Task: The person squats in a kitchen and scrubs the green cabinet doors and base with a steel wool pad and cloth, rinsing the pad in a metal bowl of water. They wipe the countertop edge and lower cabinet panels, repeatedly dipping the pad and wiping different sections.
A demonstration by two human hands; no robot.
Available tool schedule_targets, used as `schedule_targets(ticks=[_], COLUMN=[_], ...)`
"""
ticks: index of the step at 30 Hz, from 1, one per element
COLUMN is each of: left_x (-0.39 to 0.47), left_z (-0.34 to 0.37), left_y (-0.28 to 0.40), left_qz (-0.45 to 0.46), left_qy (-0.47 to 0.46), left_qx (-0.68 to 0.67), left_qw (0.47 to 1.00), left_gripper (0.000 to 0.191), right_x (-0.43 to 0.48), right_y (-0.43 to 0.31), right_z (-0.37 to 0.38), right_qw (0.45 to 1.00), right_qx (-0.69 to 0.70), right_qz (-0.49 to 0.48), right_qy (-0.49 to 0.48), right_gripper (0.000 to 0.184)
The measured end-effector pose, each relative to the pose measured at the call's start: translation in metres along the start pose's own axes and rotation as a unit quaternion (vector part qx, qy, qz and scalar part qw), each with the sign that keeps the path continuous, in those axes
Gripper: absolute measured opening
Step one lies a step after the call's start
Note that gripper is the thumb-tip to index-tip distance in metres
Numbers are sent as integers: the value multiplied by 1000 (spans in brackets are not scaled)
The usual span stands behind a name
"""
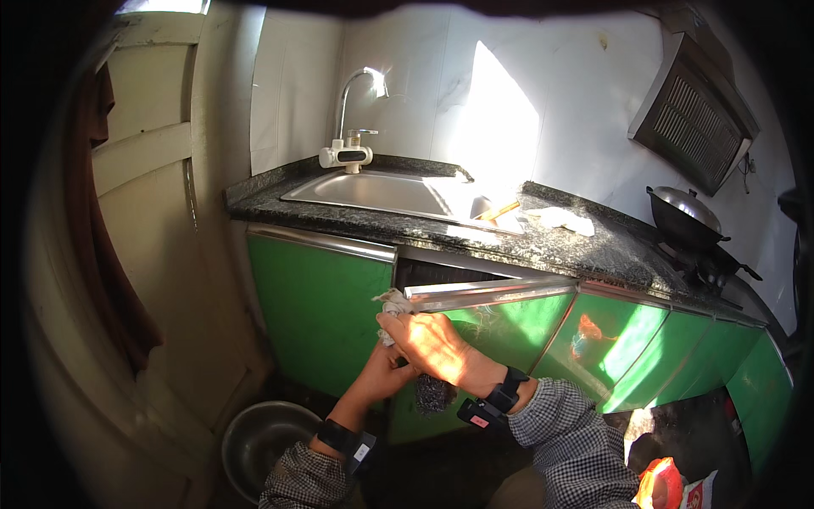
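Observation:
My right hand [435,347] grips a crumpled whitish cloth [395,304] at the free upper corner of a green cabinet door [496,331], which stands ajar below the sink. Just beneath it, my left hand [380,375] meets the right at the door's edge; its fingertips are partly hidden, so its hold cannot be told. A steel wool scrubber [434,394] shows below my right hand, and I cannot tell what supports it. Along the door's top runs a shiny metal strip [489,291]. Both wrists wear black straps with small devices.
Above is a steel sink [375,191] with a tap [350,153], set in a dark speckled countertop [610,254]. An orange-handled tool [499,210] lies across the sink's edge beside a white cloth [563,219]. A lidded wok [683,213] stands right; a metal basin [270,439] sits on the floor left.

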State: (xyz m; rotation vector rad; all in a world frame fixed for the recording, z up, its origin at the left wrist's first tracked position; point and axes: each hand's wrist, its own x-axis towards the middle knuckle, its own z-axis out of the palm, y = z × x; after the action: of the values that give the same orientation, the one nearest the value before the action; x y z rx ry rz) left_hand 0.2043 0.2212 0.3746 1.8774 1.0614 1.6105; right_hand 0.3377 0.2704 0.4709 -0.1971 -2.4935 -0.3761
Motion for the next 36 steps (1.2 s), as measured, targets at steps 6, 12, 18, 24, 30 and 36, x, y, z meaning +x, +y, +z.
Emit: schedule_targets(ticks=[6,12,18,24,30,36], left_x=[3,4,7,8,11,14], left_z=[-9,-4,-4,-5,-2,2], left_y=[6,8,9,7,-1,-9], left_qz=[-62,23,38,33,21,-4], left_qy=[-67,-14,2,2,23,44], left_qx=[-33,-51,-44,-79,-61,-73], left_qw=[995,998,998,996,998,996], left_gripper=[25,20,19,20,19,18], right_x=[0,-16,-43,-68,-131,-115], right_y=[1,9,35,46,77,161], right_z=[-9,-16,-15,-24,-82,-177], right_qw=[950,989,989,958,929,852], right_qx=[-303,-138,-136,-277,-101,-34], right_qz=[-6,9,34,55,346,363], right_qy=[-75,59,45,55,84,375], right_gripper=[47,45,35,19,24,29])
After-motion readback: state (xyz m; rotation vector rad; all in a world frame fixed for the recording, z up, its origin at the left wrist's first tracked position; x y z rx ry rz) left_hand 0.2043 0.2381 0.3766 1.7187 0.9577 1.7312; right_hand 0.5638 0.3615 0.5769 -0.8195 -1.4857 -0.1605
